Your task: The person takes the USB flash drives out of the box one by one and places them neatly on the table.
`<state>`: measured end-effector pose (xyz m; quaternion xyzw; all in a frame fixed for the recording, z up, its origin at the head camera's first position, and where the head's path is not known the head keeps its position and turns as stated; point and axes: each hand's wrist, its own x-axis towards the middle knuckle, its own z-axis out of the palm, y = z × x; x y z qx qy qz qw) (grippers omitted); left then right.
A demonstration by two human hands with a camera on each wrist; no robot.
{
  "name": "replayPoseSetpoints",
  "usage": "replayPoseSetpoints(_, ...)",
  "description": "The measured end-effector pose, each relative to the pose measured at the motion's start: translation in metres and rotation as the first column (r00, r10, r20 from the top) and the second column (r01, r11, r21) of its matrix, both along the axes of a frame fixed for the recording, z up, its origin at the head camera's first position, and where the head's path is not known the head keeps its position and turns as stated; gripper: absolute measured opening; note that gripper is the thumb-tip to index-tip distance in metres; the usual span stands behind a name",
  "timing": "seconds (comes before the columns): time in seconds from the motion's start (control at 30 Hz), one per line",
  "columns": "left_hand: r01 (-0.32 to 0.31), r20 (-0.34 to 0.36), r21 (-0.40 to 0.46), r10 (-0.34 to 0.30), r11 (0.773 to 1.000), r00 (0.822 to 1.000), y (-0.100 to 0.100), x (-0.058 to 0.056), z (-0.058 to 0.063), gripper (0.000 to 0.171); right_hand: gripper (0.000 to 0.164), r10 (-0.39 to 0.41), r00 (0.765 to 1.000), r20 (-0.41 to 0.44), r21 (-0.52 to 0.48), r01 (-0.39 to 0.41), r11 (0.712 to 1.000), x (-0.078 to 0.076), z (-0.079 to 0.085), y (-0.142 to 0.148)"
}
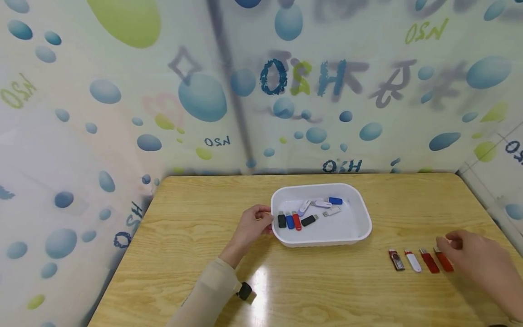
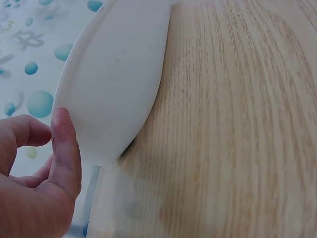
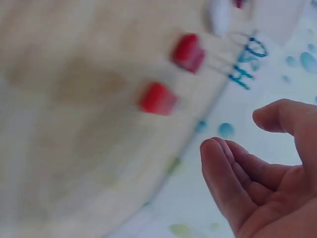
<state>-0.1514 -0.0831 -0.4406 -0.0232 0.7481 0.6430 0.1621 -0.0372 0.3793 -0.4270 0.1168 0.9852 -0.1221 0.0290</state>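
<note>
A white plastic tray (image 1: 351,229) holds several USB sticks, among them a red one (image 1: 297,222), a black one (image 1: 308,220) and a blue one (image 1: 336,200). My left hand (image 1: 250,223) pinches the tray's left rim between thumb and fingers, as the left wrist view also shows. To the right, a row of USB sticks lies on the table: a black-and-red one (image 1: 396,260), a white one (image 1: 413,261) and two red ones (image 1: 430,261). Beside the rightmost red stick (image 1: 445,262) hovers my right hand (image 1: 476,259), fingers loosely bent, holding nothing.
Everything rests on a wooden table (image 1: 184,213). A wall covering (image 1: 245,150) printed with blue and green drops rises behind it and along the left. A small black object (image 1: 244,291) sits at the left sleeve.
</note>
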Motion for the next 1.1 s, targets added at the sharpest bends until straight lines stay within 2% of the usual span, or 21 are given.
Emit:
replayPoseSetpoints(0.2,-0.015,-0.016,0.002,0.015,1.0,1.0,0.0,0.0,0.0,0.033,0.046,0.097,0.983,-0.154,-0.029,-0.102,0.994,-0.007,0.025,-0.026)
replayPoseSetpoints(0.43,-0.002,-0.029,0.001,0.002,1.0,1.0,0.0,0.001,0.0,0.034,0.053,0.213,0.949,-0.231,-0.041,-0.229,0.973,-0.02,0.047,-0.056)
replayPoseSetpoints(0.53,0.005,-0.032,0.009,-0.005,1.0,0.999,0.0,0.0,-0.001,0.035,0.05,0.273,0.928,-0.253,-0.034,-0.291,0.956,-0.027,0.055,-0.067)
replayPoseSetpoints(0.67,0.004,-0.025,0.015,-0.004,1.0,1.0,0.0,0.0,-0.002,0.037,0.038,0.391,0.859,-0.33,0.036,-0.402,0.915,-0.038,0.062,-0.082)
replayPoseSetpoints(0.77,0.007,-0.012,0.011,-0.006,1.0,1.0,0.0,0.0,0.001,0.037,0.033,0.486,0.794,-0.364,0.087,-0.491,0.867,-0.049,0.066,-0.093)
replayPoseSetpoints(0.93,0.019,-0.009,-0.007,-0.019,1.0,1.0,0.001,0.007,0.018,0.037,0.03,0.619,0.698,-0.359,0.134,-0.618,0.775,-0.066,0.068,-0.111)
replayPoseSetpoints(1.03,0.021,-0.021,-0.013,-0.021,1.0,1.0,0.003,0.013,0.03,0.037,0.028,0.672,0.663,-0.33,0.141,-0.669,0.73,-0.074,0.066,-0.12)
replayPoseSetpoints(1.1,0.02,-0.03,-0.01,-0.02,1.0,0.999,0.003,0.015,0.033,0.037,0.027,0.694,0.654,-0.301,0.147,-0.687,0.711,-0.08,0.064,-0.125)
